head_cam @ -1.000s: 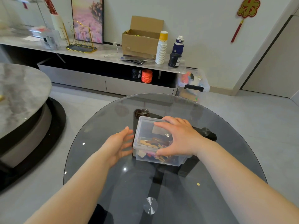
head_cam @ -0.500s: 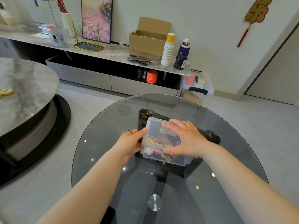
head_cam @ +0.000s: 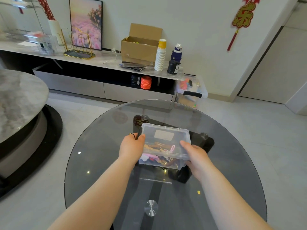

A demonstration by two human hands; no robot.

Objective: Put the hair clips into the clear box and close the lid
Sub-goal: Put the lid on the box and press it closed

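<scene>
The clear box (head_cam: 163,146) stands on the round glass table (head_cam: 99,155) with its lid (head_cam: 166,136) lying flat on top. Several coloured hair clips (head_cam: 163,149) show through the plastic inside it. My left hand (head_cam: 132,147) grips the box's left side, thumb on the lid's edge. My right hand (head_cam: 196,155) holds the right front corner, thumb on the lid and fingers down the side wall.
The table's black base (head_cam: 205,143) shows through the glass under the box. A marble round table (head_cam: 18,103) stands to the left. A low cabinet (head_cam: 103,87) at the back wall carries a cardboard box (head_cam: 141,47), paper cups (head_cam: 160,55) and a bottle (head_cam: 177,53).
My right hand slid off the top of the lid to the box's right front corner. My left hand closed onto the box's left side.
</scene>
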